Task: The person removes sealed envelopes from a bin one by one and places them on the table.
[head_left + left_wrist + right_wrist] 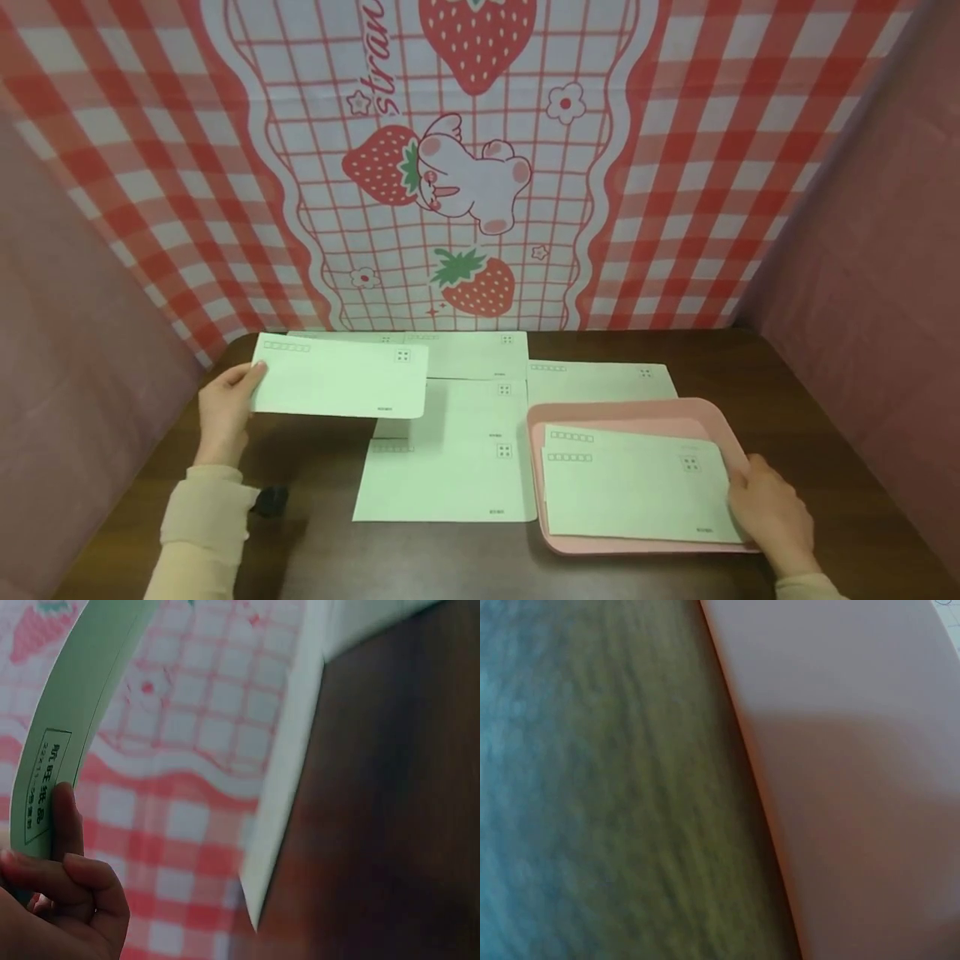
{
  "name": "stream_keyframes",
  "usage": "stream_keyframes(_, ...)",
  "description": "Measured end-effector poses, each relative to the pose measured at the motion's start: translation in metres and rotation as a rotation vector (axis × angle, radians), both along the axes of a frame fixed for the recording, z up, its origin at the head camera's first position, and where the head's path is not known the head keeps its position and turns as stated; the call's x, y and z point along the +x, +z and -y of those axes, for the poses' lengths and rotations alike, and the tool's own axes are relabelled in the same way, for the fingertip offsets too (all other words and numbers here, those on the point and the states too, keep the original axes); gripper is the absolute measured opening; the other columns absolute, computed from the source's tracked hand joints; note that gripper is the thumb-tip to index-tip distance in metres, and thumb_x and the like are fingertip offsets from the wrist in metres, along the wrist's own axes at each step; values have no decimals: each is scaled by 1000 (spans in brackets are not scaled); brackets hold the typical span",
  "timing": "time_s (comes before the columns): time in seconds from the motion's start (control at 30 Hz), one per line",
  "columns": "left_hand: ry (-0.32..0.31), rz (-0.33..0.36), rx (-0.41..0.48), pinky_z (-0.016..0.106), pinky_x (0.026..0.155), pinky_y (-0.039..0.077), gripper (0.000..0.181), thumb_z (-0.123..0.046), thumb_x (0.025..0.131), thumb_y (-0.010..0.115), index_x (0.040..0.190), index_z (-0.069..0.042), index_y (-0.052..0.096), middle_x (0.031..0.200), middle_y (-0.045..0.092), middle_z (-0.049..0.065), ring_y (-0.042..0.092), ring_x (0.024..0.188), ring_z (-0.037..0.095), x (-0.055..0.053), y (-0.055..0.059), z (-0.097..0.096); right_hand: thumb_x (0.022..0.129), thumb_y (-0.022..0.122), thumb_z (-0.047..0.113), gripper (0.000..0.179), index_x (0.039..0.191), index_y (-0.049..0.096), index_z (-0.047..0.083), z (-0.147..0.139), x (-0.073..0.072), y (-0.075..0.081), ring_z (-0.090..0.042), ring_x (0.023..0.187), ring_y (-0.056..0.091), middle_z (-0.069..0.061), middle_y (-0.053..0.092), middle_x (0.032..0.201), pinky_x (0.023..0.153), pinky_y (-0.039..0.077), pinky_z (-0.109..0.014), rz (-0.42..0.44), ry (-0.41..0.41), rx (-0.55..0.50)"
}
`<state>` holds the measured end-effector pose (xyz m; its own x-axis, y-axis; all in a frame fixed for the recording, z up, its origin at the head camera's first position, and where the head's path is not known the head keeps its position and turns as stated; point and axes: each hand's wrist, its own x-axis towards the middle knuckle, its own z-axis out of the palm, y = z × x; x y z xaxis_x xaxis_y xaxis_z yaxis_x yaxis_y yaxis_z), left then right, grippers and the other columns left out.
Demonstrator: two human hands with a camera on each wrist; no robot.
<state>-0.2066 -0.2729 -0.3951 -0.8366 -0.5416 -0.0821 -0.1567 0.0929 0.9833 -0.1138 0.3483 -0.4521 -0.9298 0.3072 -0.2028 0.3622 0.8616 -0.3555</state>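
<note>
My left hand (223,410) pinches a white envelope (337,380) by its left end, thumb on the front face. The envelope is held up above others on the table. In the left wrist view its back (90,682) shows a flap line and a small printed box near the fingers (97,889). On the right, my right hand (774,505) grips the right side of a pink tray (622,410), thumb uppermost, the other fingers mostly hidden. Several envelopes (633,500) lie stacked in that tray. The right wrist view shows the tray's pink side (840,772) but no fingers.
Several envelopes lie face up across the dark wooden table (360,558), including one at the front (450,492), one at the back (467,354) and one behind the tray (600,377). A strawberry-print cloth (480,167) hangs behind. A small black object (270,502) sits by the left wrist.
</note>
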Motion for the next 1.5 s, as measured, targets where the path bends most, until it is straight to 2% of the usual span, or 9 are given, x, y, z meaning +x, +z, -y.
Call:
stream_keyframes(0.2,26,77,-114,15,53,42,47,-33,88,56,117,4,54,64,49,-23,47,59,-2,-3,-23,26,95,29,29,49,126,31,-10,0,1,1,-56,95,46,-37,42,115,66,40,-56,5,-7,-2)
stream_keyframes(0.33,61,151,-157,15,51,41,51,-35,89,53,122,4,53,63,45,-23,45,57,-2,-2,-35,36,95,29,28,49,126,31,-10,1,1,0,-57,96,45,-38,41,117,66,40,-56,0,-8,-3)
stream_keyframes(0.5,76,191,-214,15,53,40,53,-39,88,52,122,2,54,67,44,-21,43,60,-1,-1,-41,42,95,30,28,48,125,31,-10,1,1,-1,-56,95,46,-37,42,116,66,40,-56,-3,-17,-3)
stream_keyframes(0.77,76,249,-251,19,51,40,56,-43,88,49,124,0,53,90,54,2,43,64,3,-2,-44,47,95,29,27,47,124,33,-10,3,1,-1,-56,94,47,-37,43,115,63,41,-54,-23,0,2)
stream_keyframes(1.03,63,276,-241,15,53,38,58,-42,88,47,127,2,50,114,50,18,43,71,5,-2,-49,50,95,30,26,47,125,32,-9,2,1,-2,-56,95,47,-37,42,117,64,41,-55,-30,0,6)
stream_keyframes(1.13,57,275,-245,17,52,38,57,-40,88,49,126,3,50,103,53,15,45,65,4,-1,-51,52,95,31,27,48,126,32,-10,2,1,-2,-56,96,46,-38,42,117,65,41,-55,-22,-4,8)
stream_keyframes(1.2,55,262,-247,18,52,38,54,-36,88,52,124,5,51,88,56,5,46,58,2,0,-52,52,95,31,27,48,126,31,-10,2,1,-1,-56,96,46,-38,42,117,65,41,-56,-17,-7,8)
stream_keyframes(1.37,60,229,-237,18,52,36,47,-21,85,56,120,9,51,59,46,-17,47,48,-2,4,-52,51,94,31,25,47,126,31,-10,2,2,-1,-57,97,46,-38,41,118,66,41,-56,-18,-6,6)
stream_keyframes(1.5,93,247,-223,17,52,37,42,-16,84,56,119,9,52,72,56,-2,47,49,-1,4,-53,48,94,31,26,49,127,30,-11,3,1,-1,-56,97,46,-38,41,118,67,40,-57,-8,-18,5)
